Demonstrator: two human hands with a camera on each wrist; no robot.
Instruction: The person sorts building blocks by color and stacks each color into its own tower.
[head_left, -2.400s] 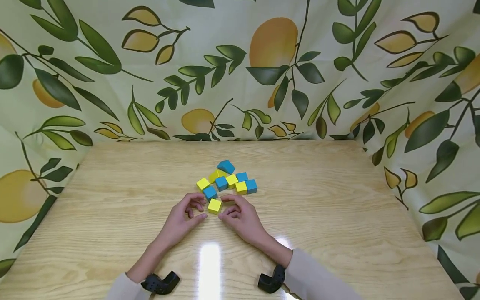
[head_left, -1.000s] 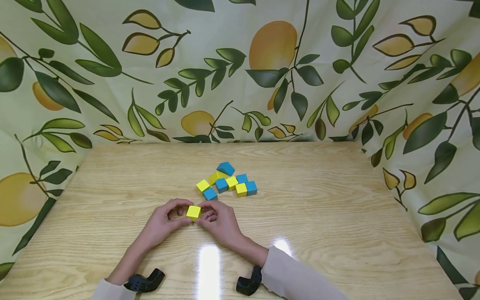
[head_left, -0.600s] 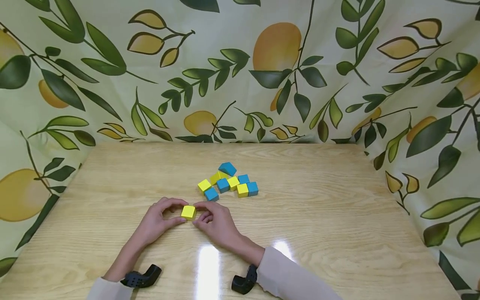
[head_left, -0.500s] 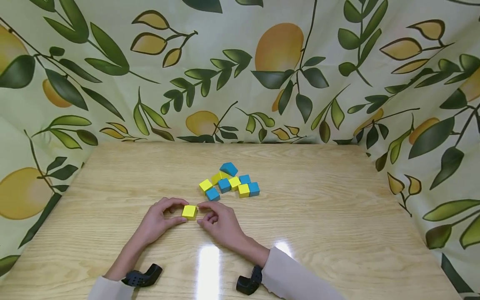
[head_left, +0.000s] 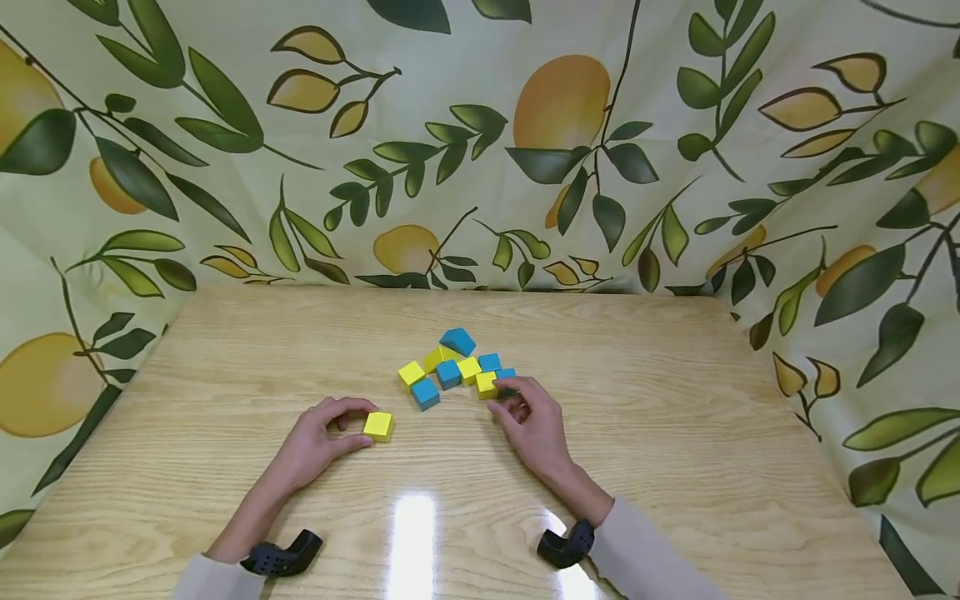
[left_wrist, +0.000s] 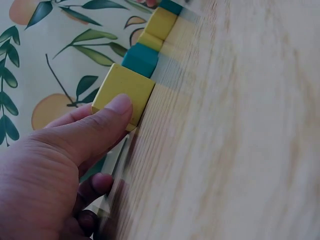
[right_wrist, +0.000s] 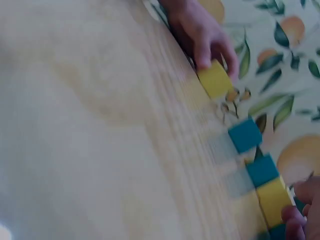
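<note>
My left hand point(head_left: 311, 442) pinches a yellow cube point(head_left: 378, 426) between thumb and fingers, on the table left of the group of blocks. In the left wrist view the thumb presses one face of this yellow cube point(left_wrist: 122, 85). My right hand point(head_left: 536, 429) is at the right end of the group, its fingers loosely bent. Its index fingertip is right at a yellow cube point(head_left: 485, 384) and partly covers a blue cube point(head_left: 506, 374). In the right wrist view, only fingertips of the right hand show at the edge, beside a yellow cube point(right_wrist: 272, 200).
Several blocks sit grouped further back: a blue triangular block point(head_left: 458, 341), a yellow block point(head_left: 438, 358), a yellow cube point(head_left: 411, 376) and blue cubes point(head_left: 425, 394), among others. The wooden table point(head_left: 637, 375) meets a leaf-and-fruit patterned cloth point(head_left: 450, 50) behind and at both sides.
Both hands brought the front yellow cube leftward, away from the group. The right hand then left it and moved right to the group's right end; the left hand stays on the cube.
</note>
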